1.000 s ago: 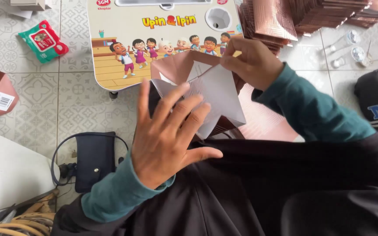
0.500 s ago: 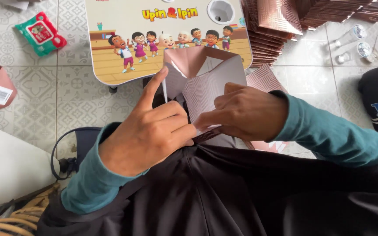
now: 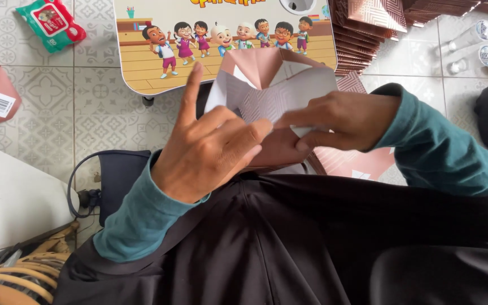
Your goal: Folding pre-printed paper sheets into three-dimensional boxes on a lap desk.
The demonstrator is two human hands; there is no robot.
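Over the lap, head view: one partly folded cardboard box (image 3: 272,90), copper-pink outside, pale with a fine line pattern inside, held above the dark clothing and just in front of a low tabletop. Left hand (image 3: 210,152): teal sleeve, fingers curled against the box's near left flap, forefinger raised along the flap's edge; grip loose, pressing rather than clasping. Right hand (image 3: 340,118): teal sleeve, fingers stretched flat across the near right flap, fingertips meeting those of the left hand; grip open, flat on the card. Tabletop (image 3: 142,73): cartoon children printed on it, a round cup hole at the far edge, standing on patterned floor tiles. Far right: stack of flat copper-pink box blanks (image 3: 368,28), one more blank (image 3: 351,161) lying under the right forearm. Far left: green and red wipes packet (image 3: 52,22) on the tiles. Near left: dark pouch (image 3: 120,181) with a cable looped around it.
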